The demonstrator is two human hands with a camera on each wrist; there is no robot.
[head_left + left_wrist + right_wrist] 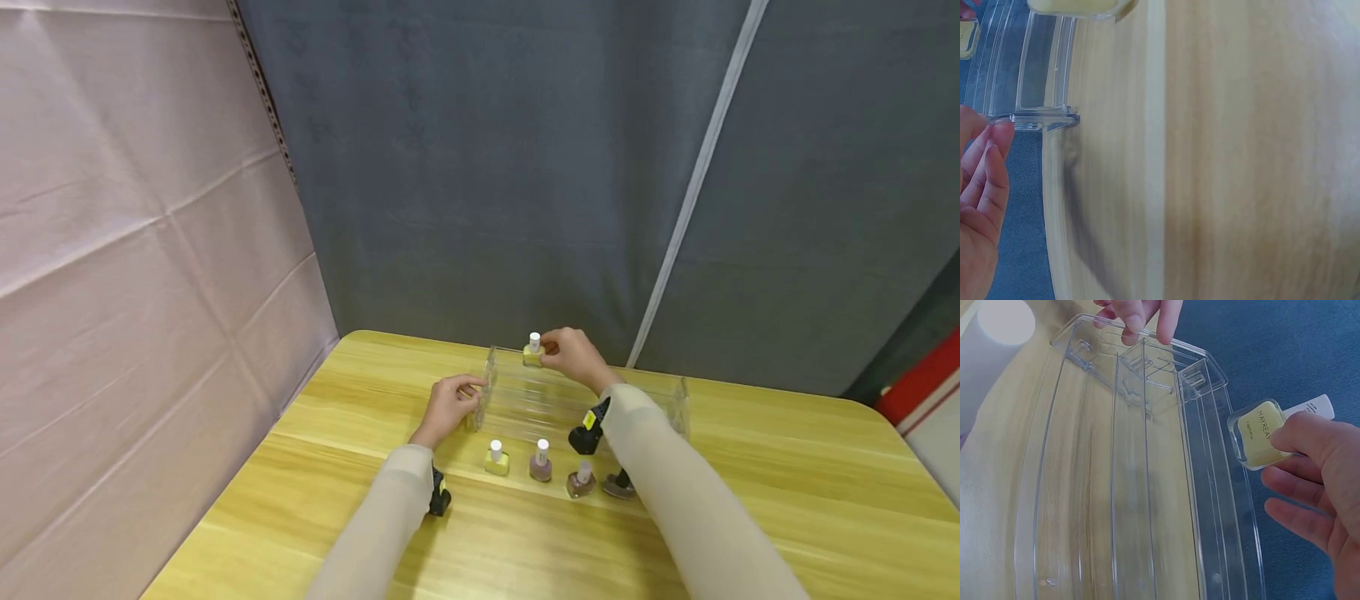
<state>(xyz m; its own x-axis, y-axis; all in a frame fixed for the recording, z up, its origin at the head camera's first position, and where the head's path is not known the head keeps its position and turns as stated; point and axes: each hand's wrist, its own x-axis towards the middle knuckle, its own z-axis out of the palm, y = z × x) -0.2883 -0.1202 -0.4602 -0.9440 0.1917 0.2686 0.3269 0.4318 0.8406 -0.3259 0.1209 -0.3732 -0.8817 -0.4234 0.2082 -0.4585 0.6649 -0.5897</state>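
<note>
Just below the centre of the head view, a clear rack point(525, 404) is partly covered by the right sleeve point(690, 475) and a black wrist camera point(585, 435). Along its near side are set a second yellow bottle point(496, 461), a mauve bottle point(541, 467), a brownish bottle point(581, 482) and a dark bottle point(617, 487), the last partly hidden by the sleeve. The rack's left end is pinched by the nearly closed fingertips of the left hand point(450, 406); at its far edge, a white-capped yellow bottle point(533, 356) is held upright between the thumb and fingers of the right hand point(573, 357). All is carried by a wood-grained table point(360, 383), backed by a grey curtain point(480, 167) with a pale strip point(701, 175) at upper right, and flanked by creased pinkish cloth point(135, 208) at left and a red-and-white object point(926, 379) at the right edge.
</note>
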